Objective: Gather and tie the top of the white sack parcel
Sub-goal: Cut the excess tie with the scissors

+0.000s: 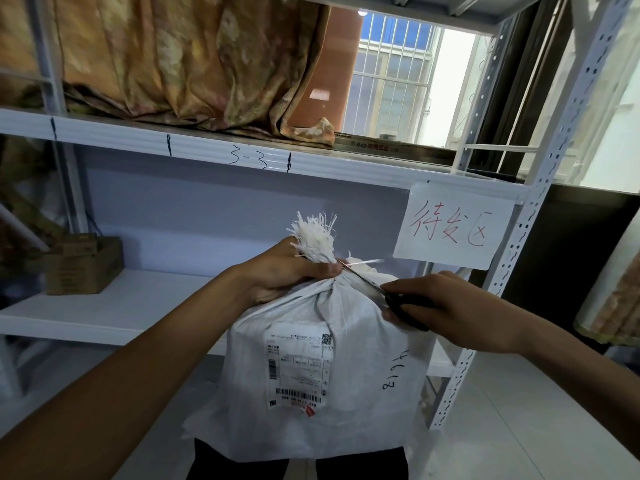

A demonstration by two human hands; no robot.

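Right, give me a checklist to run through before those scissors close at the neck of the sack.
1. Left hand clamps the gathered neck: ok.
2. Scissors in right hand, blades at the neck: ok.
3. Left thumb clear of the blades: not ok, it sits right beside the tips.
4. Tie tight around the white sack: cannot tell.
5. Shipping label away from the cut: ok.

White woven sack below the grip, black-printed white label (red corner tab); black-handled scissors beside it; red-lettered white sign above.
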